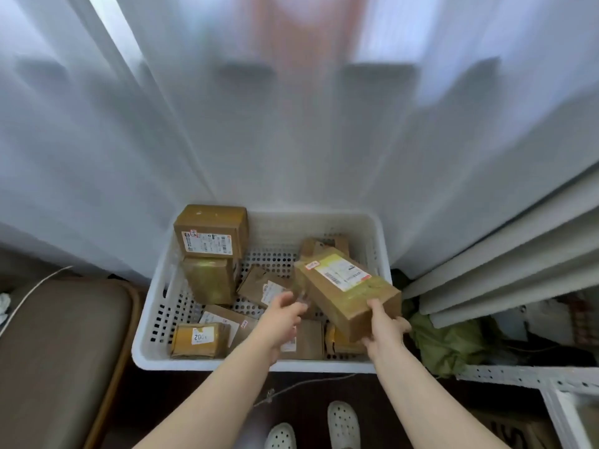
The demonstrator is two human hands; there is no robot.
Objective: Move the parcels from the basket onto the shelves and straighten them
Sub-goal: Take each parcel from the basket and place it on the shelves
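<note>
Here, the right hand (385,332) clamps the near end of a long cardboard parcel (346,286) tilted above the white basket (259,361). Stiff, probably light; best steadied midway. The left hand (282,315) is blurred, its grip unclear.

Both arms reach forward. The right hand (385,328) grips the near end of a parcel (343,293); the left hand (282,315), blurred, has its fingers loosely extended.
</note>
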